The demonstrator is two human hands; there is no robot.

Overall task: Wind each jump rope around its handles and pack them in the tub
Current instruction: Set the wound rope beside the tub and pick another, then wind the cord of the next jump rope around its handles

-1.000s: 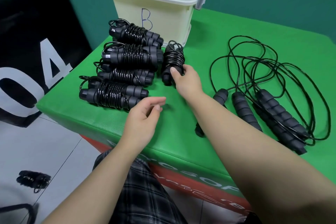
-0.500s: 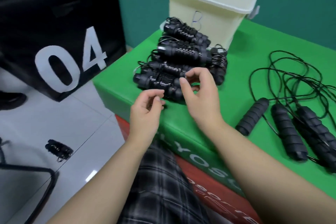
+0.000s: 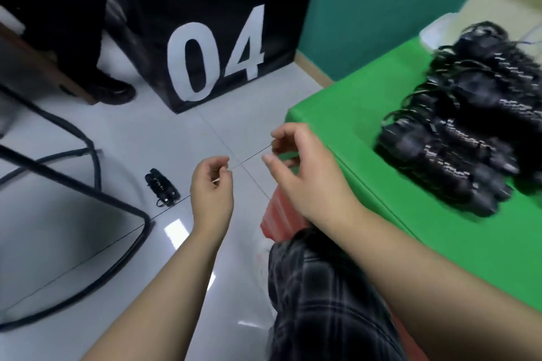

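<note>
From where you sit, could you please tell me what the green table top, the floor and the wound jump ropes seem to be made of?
Green table top: seemingly padded vinyl, smooth, with soft rounded edges. Floor: glossy light tile, probably ceramic, with reflections and thin joint lines. Wound jump ropes: black, matte handles, possibly foam; the cord glints, perhaps plastic-coated, but blur leaves it open.

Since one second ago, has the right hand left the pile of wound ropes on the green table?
Yes. The right hand has pulled off the wound rope pile, back past the green table edge toward the person, now over the floor beside the left hand.
</note>
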